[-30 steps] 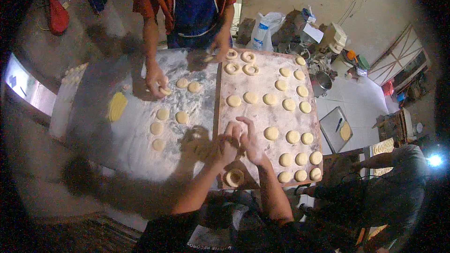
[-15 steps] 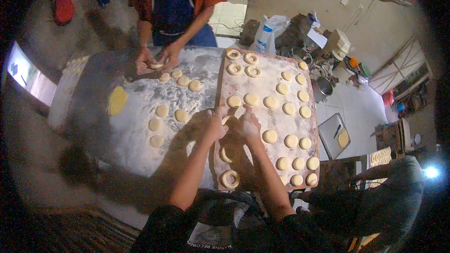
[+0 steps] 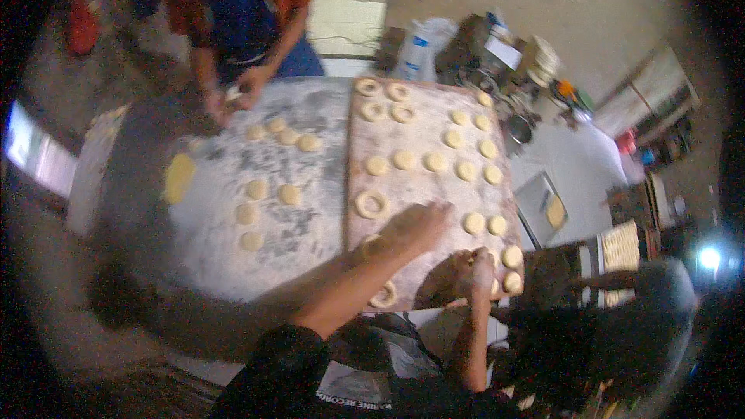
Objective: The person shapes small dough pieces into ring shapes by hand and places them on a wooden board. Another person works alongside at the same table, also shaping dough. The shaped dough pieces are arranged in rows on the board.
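Note:
My left hand (image 3: pixel 425 226) reaches across the floured wooden board (image 3: pixel 423 120), its fingertips low over the surface and smeared by motion. Whatever lies beneath it is hidden. Farther right and nearer me, my right hand (image 3: pixel 481 270) has its fingers curled together around a pale dough round that is mostly covered. A dough ring (image 3: pixel 372 204) lies at the board's left side, above my left forearm. Another ring (image 3: pixel 382 295) sits at the near left corner, and a third is partly behind that forearm. Flat dough rounds (image 3: pixel 474 223) stand in loose rows toward the right.
Across the floured dark table (image 3: pixel 310 178), a co-worker's hands (image 3: pixel 237 97) handle a small dough piece. Several dough rounds (image 3: pixel 256 189) and a yellow dough slab (image 3: pixel 179 178) lie there. Right of the board are a metal tray (image 3: pixel 537 200) and a pot (image 3: pixel 518 130).
Both hands have let go of the dough ring, which now lies flat on the board. They have moved right and nearer me, the right hand farther. The view has shifted slightly.

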The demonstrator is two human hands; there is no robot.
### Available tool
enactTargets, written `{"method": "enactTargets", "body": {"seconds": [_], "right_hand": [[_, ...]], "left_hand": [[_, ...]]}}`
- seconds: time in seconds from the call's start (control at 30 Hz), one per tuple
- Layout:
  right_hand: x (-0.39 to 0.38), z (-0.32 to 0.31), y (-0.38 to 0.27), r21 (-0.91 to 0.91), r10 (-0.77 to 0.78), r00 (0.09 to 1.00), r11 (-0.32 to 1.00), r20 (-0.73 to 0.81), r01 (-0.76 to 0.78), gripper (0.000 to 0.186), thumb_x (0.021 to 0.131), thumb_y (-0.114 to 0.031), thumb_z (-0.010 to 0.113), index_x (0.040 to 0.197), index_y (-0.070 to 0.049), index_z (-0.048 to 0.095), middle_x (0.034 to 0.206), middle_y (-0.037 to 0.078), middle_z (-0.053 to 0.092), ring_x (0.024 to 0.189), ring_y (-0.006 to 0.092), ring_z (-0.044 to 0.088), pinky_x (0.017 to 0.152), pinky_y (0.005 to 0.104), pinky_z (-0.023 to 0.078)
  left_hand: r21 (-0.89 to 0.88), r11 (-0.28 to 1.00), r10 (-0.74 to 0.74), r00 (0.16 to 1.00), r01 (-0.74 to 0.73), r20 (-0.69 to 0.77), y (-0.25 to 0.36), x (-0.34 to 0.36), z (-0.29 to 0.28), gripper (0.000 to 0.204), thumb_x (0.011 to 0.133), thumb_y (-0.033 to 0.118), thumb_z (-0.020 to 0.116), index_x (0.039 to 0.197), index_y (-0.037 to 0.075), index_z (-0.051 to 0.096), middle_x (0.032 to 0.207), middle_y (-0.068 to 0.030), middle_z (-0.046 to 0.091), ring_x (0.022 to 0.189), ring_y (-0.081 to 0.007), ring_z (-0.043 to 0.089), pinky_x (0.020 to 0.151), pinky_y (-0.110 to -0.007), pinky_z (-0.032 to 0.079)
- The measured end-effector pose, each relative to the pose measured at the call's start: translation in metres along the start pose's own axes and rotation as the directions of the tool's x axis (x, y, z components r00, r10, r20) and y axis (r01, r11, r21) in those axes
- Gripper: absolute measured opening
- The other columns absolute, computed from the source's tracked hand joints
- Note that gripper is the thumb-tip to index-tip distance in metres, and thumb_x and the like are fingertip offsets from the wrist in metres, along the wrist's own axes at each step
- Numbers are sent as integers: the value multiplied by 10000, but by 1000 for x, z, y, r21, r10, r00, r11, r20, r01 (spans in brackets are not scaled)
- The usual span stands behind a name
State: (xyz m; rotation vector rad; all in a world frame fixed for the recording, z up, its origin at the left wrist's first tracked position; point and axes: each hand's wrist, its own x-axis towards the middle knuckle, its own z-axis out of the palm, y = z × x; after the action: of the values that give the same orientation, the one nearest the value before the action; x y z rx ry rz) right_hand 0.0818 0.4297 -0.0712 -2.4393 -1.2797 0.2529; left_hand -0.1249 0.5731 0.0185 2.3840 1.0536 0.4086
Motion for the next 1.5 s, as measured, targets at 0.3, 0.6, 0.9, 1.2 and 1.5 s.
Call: {"method": "enactTargets", "body": {"seconds": [0.3, 0.6, 0.9, 1.2, 1.5], "right_hand": [[-37, 22, -221, 574, -652, 694, 708, 306, 411, 307, 819, -22, 625, 1116, -18, 549, 1007, 160, 666, 932, 247, 676, 810, 371, 542], [-100, 45, -335, 80, -651, 607, 709, 456, 700, 328, 815, -189, 693, 1090, -24, 623, 1044, 226, 662, 941, 397, 667, 827, 433, 523], [-121, 37, -339, 706, -542, 552, 698, 633, -124, 363, 841, -159, 719, 1124, -3, 555, 1028, 151, 648, 963, 265, 658, 848, 395, 533], [-142, 50, -386, 901, -590, 720, 417, 365, -115, 606, 802, -102, 704, 1344, -51, 438, 975, 70, 586, 920, 207, 591, 847, 375, 480], [-146, 27, -366, 874, -586, 745, 486, 319, 9, 506, 946, -326, 535, 1368, -80, 403, 1070, 92, 555, 815, 178, 588, 736, 340, 493]], "left_hand": [[-624, 761, -411, 877, 179, -249, -156, -203, -67, 259, 891, 135, 640, 1130, 40, 608, 1008, -177, 685, 960, -364, 657, 836, -447, 510], [-42, 903, -415, 848, 427, -330, -168, -310, -120, 284, 900, 168, 651, 1154, 53, 596, 1025, -210, 672, 947, -355, 658, 825, -454, 514], [-760, 631, -436, 881, 154, -183, -153, -272, -133, 258, 920, 222, 699, 1072, 14, 686, 1001, -156, 709, 886, -232, 687, 800, -354, 532], [-521, 845, -430, 727, 117, -535, -165, -252, -123, 449, 759, -19, 689, 1181, 28, 543, 866, -134, 611, 888, -348, 630, 813, -431, 497], [-845, 511, -560, 684, -159, -467, -134, -243, -98, 482, 986, 438, 480, 1205, 9, 463, 971, -112, 553, 816, -205, 557, 731, -341, 466]]}}
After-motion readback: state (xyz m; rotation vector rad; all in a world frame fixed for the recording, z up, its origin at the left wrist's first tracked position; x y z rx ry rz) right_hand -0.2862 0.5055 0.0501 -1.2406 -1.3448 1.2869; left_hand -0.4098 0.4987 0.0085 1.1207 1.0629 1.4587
